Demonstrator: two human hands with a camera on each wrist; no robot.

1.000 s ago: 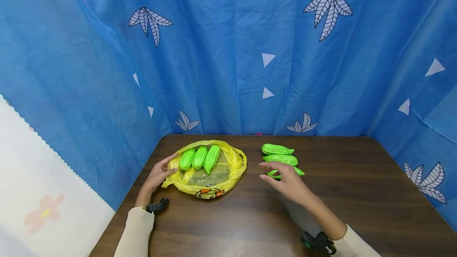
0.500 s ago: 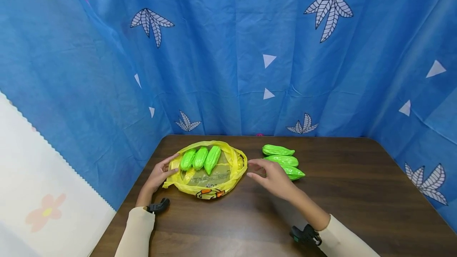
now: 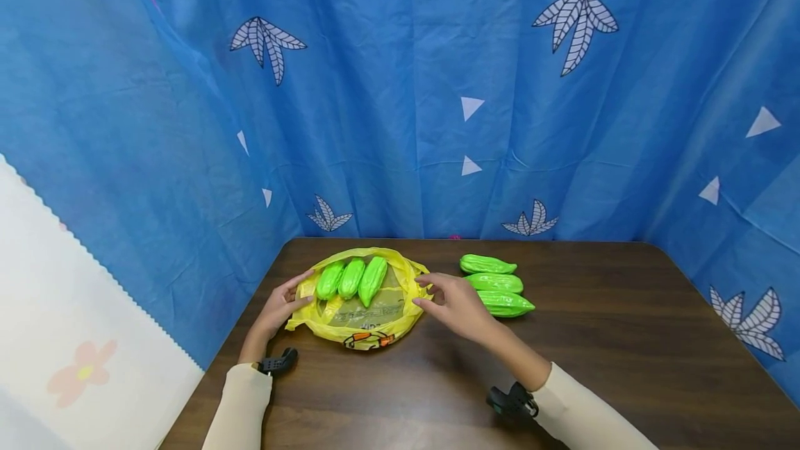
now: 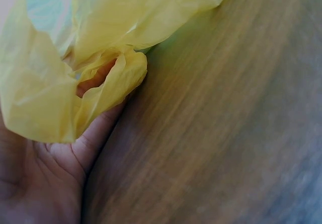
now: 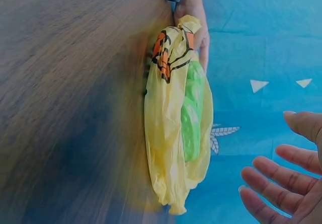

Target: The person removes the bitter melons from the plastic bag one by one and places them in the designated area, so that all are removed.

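A yellow plastic bag (image 3: 375, 335) lies with its mouth spread wide on the table, an orange print on its front. Three glossy, ridged green vegetables, shaped like bitter gourds (image 3: 351, 278), rest side by side inside. My left hand (image 3: 278, 307) touches the bag's left rim with fingers and thumb spread; in the left wrist view, yellow plastic covers part of the fingers. My right hand (image 3: 453, 304) hovers at the bag's right rim with its fingers apart and nothing in them. In the right wrist view its fingers (image 5: 274, 186) are loosely bent, apart from the bag.
Three more green gourds (image 3: 507, 303) lie in a row on the brown table (image 3: 387, 401), just beyond my right hand. A blue patterned curtain (image 3: 400, 89) hangs along the table's back and sides. White cloth (image 3: 81, 325) hangs at the left.
My right hand has moved left from over the loose gourds to the bag's right rim. My left hand stays at the left rim, and the gourds have not moved.
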